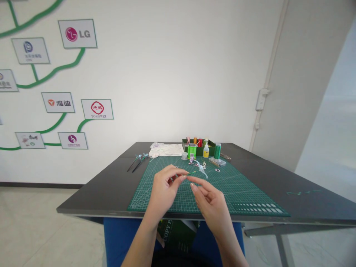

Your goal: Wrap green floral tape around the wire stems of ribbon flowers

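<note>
In the head view, my left hand [167,184] is closed, with thumb and forefinger pinched on a thin green strip [191,173]. One end of the strip sticks out to the right, past my fingertips; I cannot make out its exact kind. My right hand [209,196] is just beside it, its forefinger stretched towards my left thumb and its thumb a little apart below. No held thing shows between those right fingertips. Both hands are above a green cutting mat [178,202]. Behind the strip lies a pale blue ribbon-like piece [202,170].
Towards the back stand a green can [191,151], a glue bottle [205,151], a green thread spool [217,151] and a dark green box [211,149] of spools. Two dark sticks with blue ornaments [140,162] lie left of the mat. White sheet [169,150] lies behind.
</note>
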`<state>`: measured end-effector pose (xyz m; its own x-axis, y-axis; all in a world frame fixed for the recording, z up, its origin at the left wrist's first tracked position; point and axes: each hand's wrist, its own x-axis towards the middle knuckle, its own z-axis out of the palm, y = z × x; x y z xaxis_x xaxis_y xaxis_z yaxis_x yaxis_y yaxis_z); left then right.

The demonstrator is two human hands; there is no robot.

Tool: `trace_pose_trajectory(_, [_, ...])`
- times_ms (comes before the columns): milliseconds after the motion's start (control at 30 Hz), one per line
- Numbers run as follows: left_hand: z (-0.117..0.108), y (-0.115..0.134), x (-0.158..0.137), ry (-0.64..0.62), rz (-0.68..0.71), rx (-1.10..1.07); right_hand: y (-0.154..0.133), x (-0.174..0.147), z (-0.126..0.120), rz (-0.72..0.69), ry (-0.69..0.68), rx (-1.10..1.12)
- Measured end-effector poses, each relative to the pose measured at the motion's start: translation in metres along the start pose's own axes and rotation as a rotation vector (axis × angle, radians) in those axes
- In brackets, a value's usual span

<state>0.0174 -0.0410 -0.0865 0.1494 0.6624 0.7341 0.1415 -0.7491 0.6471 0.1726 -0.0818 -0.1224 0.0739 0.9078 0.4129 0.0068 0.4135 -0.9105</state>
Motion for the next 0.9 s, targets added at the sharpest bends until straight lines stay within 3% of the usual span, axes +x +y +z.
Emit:
trace_pose_trajectory(400, [-0.001, -0.001, -0.002, -0.110, -0.048, 0.003, 0.004, -0.002, -0.009, -0.089, 0.056, -0.099])
trace_pose_trajectory(600, [-0.003, 0.002, -0.004, -0.033, 0.030, 0.069, 0.006, -0.004, -0.012, -0.104, 0.013, -0.129])
trace_pose_trajectory(900, [-0.005, 0.009, -0.007, 0.023, 0.146, 0.205, -0.016, -0.015, -0.015, -0.121, -0.098, -0.179])
